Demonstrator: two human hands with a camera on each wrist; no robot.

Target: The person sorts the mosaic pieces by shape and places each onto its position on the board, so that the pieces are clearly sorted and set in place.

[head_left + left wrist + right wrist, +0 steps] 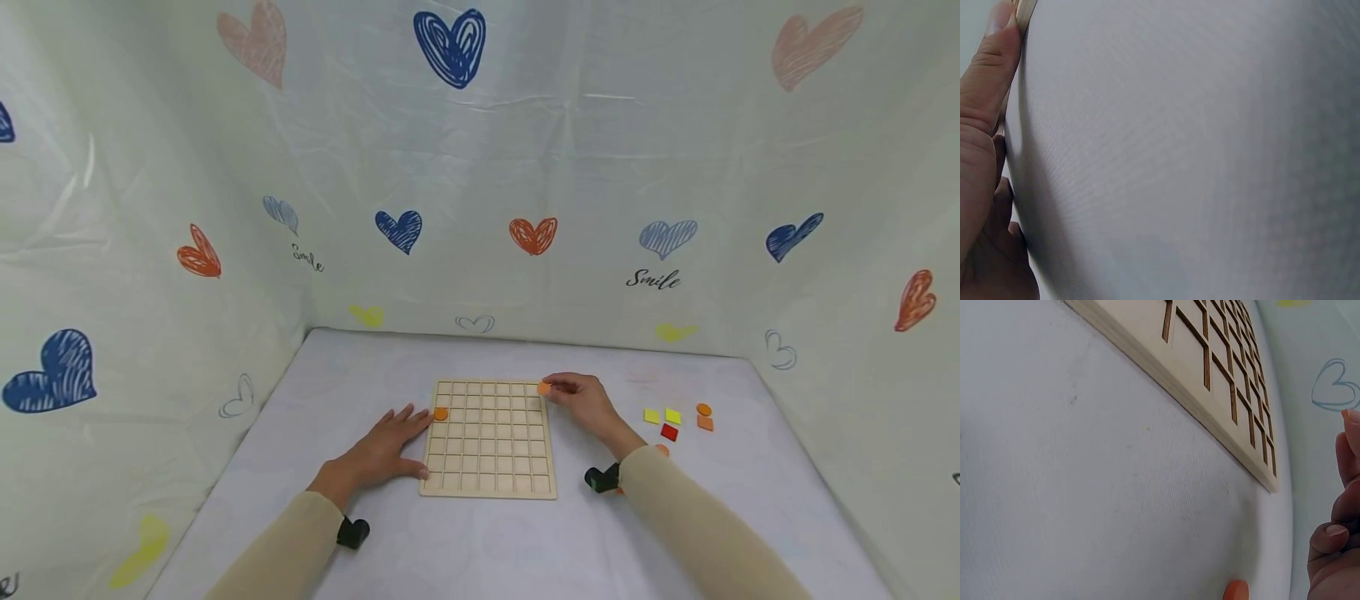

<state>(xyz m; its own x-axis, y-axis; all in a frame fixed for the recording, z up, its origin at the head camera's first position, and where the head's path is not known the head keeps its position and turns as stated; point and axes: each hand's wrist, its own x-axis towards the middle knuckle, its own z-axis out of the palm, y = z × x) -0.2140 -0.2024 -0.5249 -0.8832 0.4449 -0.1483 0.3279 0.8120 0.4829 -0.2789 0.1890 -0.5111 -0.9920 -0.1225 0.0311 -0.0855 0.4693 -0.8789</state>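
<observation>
A wooden grid board [487,487] lies flat on the table. One orange disc [441,413] sits in a cell near its left edge. My left hand [382,450] rests at that edge with fingers spread, the thumb touching the board's lower left side. In the left wrist view the thumb [991,75] lies against the board's rim. At the board's far right corner, my right hand [585,404] pinches another orange disc [544,388] between thumb and fingertips. Only a sliver of that disc [1345,414] shows in the right wrist view.
Right of the board lie yellow squares [652,415], a red square [669,432], an orange disc [703,409] and an orange square [705,423]. Another orange disc [663,450] is partly hidden by the right sleeve. A heart-printed curtain [480,275] stands behind the table.
</observation>
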